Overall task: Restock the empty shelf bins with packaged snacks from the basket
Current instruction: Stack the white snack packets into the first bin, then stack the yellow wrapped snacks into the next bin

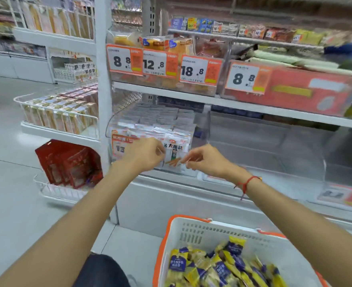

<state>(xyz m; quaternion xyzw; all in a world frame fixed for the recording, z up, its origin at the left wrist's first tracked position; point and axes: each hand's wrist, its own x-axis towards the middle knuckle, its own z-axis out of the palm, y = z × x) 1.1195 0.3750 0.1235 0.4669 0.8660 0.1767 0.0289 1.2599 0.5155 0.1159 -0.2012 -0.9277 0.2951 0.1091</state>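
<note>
Head view: both hands tidy white snack packets in the full bin.
Left hand [144,155] and right hand [204,160] pinch the front packet [174,152]; next, yellow-blue snacks [218,266] in the basket [191,230] at 5 o'clock must go into the empty bin [264,146] at 3 o'clock.

Two hands [142,154] [204,160], one basket [193,226], four upper price tags [125,62] [159,64] [200,70] [247,77].

White snack packet [174,154] at bin front is pinched by left hand [144,155] and right hand [204,160]. Basket [191,230] of yellow-blue packs [218,266] is seen below.
</note>
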